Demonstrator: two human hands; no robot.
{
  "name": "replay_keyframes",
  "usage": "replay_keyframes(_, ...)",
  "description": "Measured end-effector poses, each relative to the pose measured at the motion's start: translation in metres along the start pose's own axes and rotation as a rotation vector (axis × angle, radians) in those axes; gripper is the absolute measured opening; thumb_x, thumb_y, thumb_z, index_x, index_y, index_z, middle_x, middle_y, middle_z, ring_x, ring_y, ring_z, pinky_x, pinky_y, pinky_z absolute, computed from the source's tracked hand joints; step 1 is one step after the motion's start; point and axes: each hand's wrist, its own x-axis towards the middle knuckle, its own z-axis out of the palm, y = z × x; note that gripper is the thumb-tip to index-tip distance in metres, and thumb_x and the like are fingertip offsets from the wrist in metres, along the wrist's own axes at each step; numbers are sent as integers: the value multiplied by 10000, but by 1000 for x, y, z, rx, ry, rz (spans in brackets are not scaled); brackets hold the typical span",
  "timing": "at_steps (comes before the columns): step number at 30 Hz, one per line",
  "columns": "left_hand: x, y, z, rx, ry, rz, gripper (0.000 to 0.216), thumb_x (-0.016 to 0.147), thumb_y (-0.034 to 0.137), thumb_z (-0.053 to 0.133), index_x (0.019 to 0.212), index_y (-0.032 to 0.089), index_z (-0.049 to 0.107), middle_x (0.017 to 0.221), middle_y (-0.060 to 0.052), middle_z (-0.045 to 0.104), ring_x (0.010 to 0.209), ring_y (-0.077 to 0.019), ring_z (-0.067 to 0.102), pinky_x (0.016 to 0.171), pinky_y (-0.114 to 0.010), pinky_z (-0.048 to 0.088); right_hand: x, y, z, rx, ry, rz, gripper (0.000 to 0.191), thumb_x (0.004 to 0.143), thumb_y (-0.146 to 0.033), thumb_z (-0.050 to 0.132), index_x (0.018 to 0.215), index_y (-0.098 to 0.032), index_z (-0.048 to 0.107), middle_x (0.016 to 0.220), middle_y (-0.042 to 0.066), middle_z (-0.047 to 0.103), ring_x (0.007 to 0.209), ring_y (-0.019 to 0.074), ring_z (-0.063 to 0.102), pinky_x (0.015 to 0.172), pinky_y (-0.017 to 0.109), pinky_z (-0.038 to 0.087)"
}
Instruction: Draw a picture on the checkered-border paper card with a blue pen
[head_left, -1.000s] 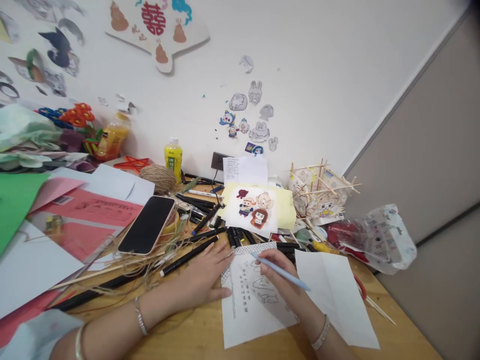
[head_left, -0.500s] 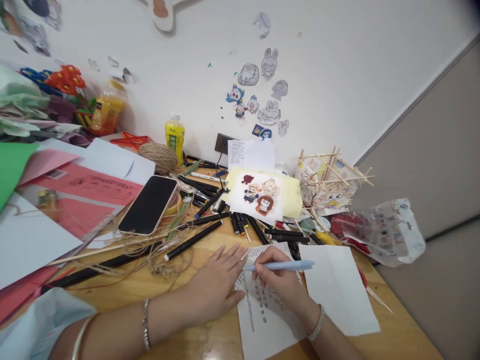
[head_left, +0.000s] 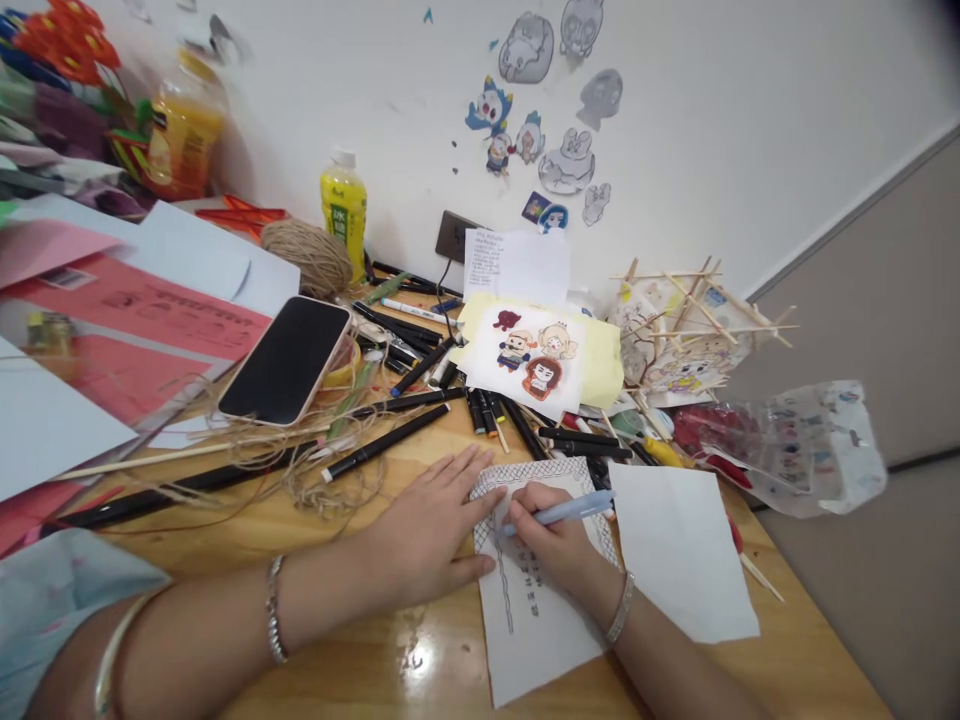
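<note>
A light-blue pen is pinched in my right hand, its tip down on a white sheet of paper. The sheet carries a crosshatched border along its top and sides, a wavy line down the left, and columns of handwritten characters partly covered by my right hand. My left hand lies flat with fingers spread, its fingertips on the sheet's left edge and the rest over the wooden table. Just right of my right hand is a second, blank white sheet.
Black markers are scattered behind the sheets, near a card with cartoon drawings. A phone, twine ball, yellow-labelled bottle and red papers fill the left. A stick-framed paper lantern and plastic bag stand right.
The view has tilted down and come closer. The pen in my right hand is now more slanted, with its tip near the wavy line. My left hand stays flat at the sheet's edge.
</note>
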Motion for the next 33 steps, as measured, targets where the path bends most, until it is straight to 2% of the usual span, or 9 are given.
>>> replay_keyframes(5, 1, 0, 0, -25, 0, 11, 700, 795, 466, 662, 1417, 205, 474, 1600, -125, 163, 1477, -350, 81, 1182, -517, 70, 1, 0, -1, -12, -34, -19, 407, 863, -359, 544, 509, -217, 401, 498, -41, 427, 486, 113, 398, 494, 259, 323)
replay_keyframes(11, 4, 7, -6, 110, -136, -62, 718, 827, 488, 623, 1437, 152, 447, 1598, -184, 119, 1475, -369, 39, 1179, -518, 65, 1, 1, -2, -27, -64, -40, 357, 846, -281, 522, 523, -218, 385, 513, -45, 419, 494, 111, 385, 497, 252, 314)
replay_keyframes(17, 1, 9, -7, 203, -83, -10, 690, 851, 509, 593, 1433, 171, 442, 1580, -188, 218, 1470, -372, 94, 1172, -545, 141, 0, 1, -3, -23, -64, -37, 326, 834, -246, 506, 536, -219, 378, 516, -44, 421, 498, 109, 385, 495, 246, 320)
replay_keyframes(24, -2, 12, -9, 293, -113, -4, 680, 902, 556, 499, 1452, 166, 412, 1572, -219, 215, 1469, -362, 103, 1172, -529, 176, -2, 3, -3, -27, -58, -15, 322, 833, -252, 487, 536, -219, 365, 502, -45, 429, 476, 103, 396, 479, 239, 323)
replay_keyframes(33, -2, 10, -7, 306, -105, -3, 708, 895, 579, 502, 1470, 183, 383, 1581, -203, 199, 1471, -359, 99, 1175, -519, 168, -2, 0, -4, -94, -45, -54, 338, 845, -271, 489, 541, -220, 351, 494, -51, 392, 480, 106, 400, 479, 240, 320)
